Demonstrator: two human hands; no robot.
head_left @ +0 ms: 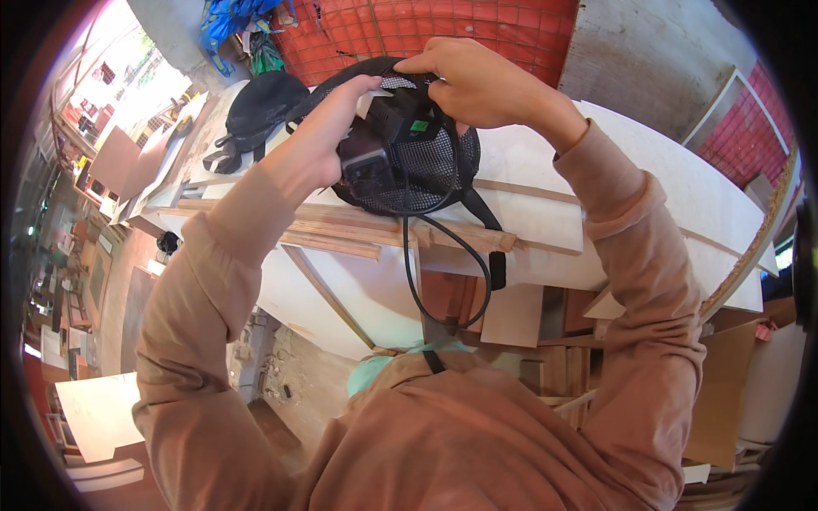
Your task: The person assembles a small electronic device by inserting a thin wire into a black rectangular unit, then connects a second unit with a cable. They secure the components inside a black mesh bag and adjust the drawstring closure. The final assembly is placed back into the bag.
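A black mesh backpack (439,162) rests on the white boards of the bench in front of me. Inside it sits a black boxy device (400,119) with a small green display. My left hand (328,132) grips the bag's left side, thumb along the rim and the other fingers mostly hidden. On the far right rim, my right hand (477,85) has its fingers curled over the mesh edge. A black cable (411,281) loops down from the bag past the bench edge, and a strap (481,209) hangs beside it.
A second black bag (266,106) lies to the left. Wooden strips (341,230) run along the bench's near edge. Behind stands a red sheet under wire mesh (426,34), with a blue plastic bag (234,25) hanging at its left. Wood pieces (562,366) are stacked below right.
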